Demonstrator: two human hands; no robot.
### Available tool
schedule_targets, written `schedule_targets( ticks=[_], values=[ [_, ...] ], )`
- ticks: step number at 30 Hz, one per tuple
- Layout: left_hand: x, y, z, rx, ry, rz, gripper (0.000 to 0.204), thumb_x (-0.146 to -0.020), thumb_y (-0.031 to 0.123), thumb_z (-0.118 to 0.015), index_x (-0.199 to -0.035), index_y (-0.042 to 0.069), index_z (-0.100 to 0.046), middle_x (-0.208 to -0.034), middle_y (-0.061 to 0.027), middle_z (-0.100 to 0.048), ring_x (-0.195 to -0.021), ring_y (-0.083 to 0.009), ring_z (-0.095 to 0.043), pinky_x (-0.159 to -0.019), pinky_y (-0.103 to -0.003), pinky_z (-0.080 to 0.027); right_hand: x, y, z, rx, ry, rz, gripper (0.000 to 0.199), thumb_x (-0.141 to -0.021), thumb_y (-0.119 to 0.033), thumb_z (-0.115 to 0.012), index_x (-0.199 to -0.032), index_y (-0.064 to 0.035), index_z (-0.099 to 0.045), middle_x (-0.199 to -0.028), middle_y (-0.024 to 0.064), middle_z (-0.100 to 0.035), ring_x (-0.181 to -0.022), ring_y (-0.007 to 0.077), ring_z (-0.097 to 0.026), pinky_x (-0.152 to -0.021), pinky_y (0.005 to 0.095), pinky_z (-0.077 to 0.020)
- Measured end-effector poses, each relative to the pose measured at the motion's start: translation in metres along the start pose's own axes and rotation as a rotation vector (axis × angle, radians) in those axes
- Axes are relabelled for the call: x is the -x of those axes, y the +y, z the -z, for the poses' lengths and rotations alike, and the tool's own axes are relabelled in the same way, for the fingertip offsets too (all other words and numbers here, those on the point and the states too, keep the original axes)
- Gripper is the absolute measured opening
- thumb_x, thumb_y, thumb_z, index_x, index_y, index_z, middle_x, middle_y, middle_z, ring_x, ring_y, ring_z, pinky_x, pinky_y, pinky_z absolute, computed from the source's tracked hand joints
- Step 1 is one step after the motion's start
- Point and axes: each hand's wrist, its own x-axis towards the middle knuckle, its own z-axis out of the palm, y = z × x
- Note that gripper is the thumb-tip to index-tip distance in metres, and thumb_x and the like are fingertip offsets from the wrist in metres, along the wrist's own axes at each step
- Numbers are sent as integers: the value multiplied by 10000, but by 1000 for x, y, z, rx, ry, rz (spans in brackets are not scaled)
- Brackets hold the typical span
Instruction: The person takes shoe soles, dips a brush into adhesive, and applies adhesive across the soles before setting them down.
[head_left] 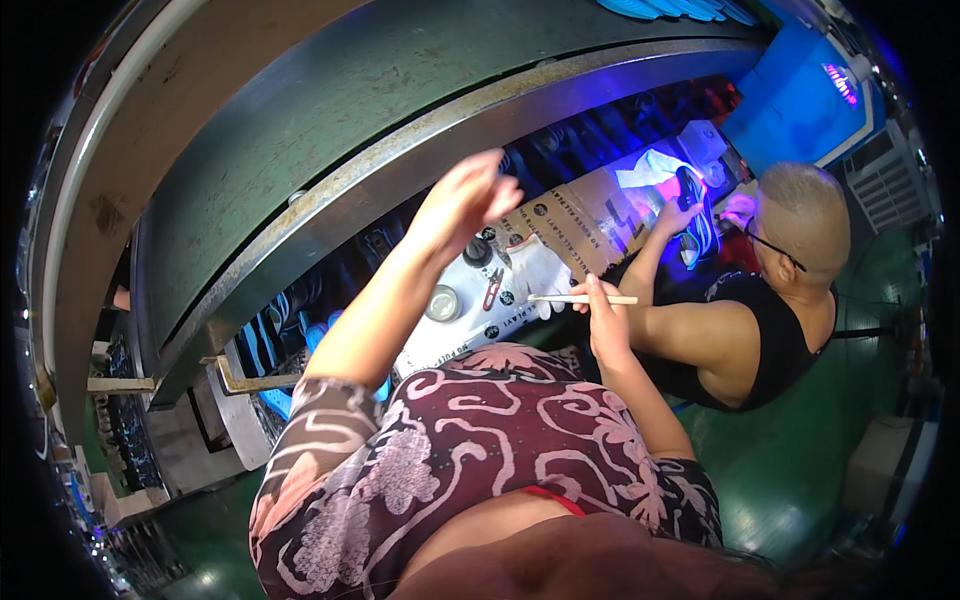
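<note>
My right hand (606, 316) is closed around a thin brush (600, 299) with a pale wooden handle. Its bristle end points left, above the printed board on the worktable (470, 340). My left hand (470, 200) is raised over the edge of the metal conveyor frame, blurred by motion, so I cannot tell how its fingers are set. Below it on the table stand a small round jar (443, 303) and a dark round container (478, 251). A red-handled tool (492, 290) lies beside a white glove (540, 272).
A green conveyor belt (400, 100) with a metal rim (400, 165) runs across the far side. Blue shoe parts (680, 10) lie at its far end. On my right a seated person (740, 320) holds a dark and blue sandal (697, 225) under purple light. A blue machine (790, 90) stands behind.
</note>
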Motion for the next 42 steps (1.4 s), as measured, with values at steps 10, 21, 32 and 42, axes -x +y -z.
schedule_targets(
  ticks=[10,21,32,42],
  values=[
    [291,-93,252,-1797,1027,453,473,-714,225,-603,-1128,17,-511,-937,-215,-627,-869,-373,-608,-771,-422,-481,-1,13,-31,-49,-210,1,311,-920,-243,-498,-785,4,-628,-699,43,-597,-620,90,-509,-588,217,-405],
    [302,-121,228,-1808,803,712,698,-718,231,-556,-1370,173,-312,-880,-210,-633,-811,-362,-616,-729,-457,-484,15,11,-50,74,-317,8,297,-924,-240,-484,-816,0,-621,-741,50,-613,-642,94,-516,-610,218,-409],
    [265,-129,201,-1485,1165,444,502,-753,261,-570,-1184,22,-470,-939,-177,-636,-876,-312,-627,-718,-416,-491,-8,10,-25,100,-265,-126,343,-923,-268,-489,-786,18,-618,-719,51,-571,-638,90,-478,-610,227,-376],
    [289,-96,88,-66,823,-12,459,-847,142,-528,-1254,61,-331,-1106,-114,-539,-928,-206,-591,-692,-332,-545,-11,4,-38,93,-364,-70,337,-923,-268,-488,-808,22,-616,-714,56,-572,-653,101,-486,-633,230,-386]
  ],
)
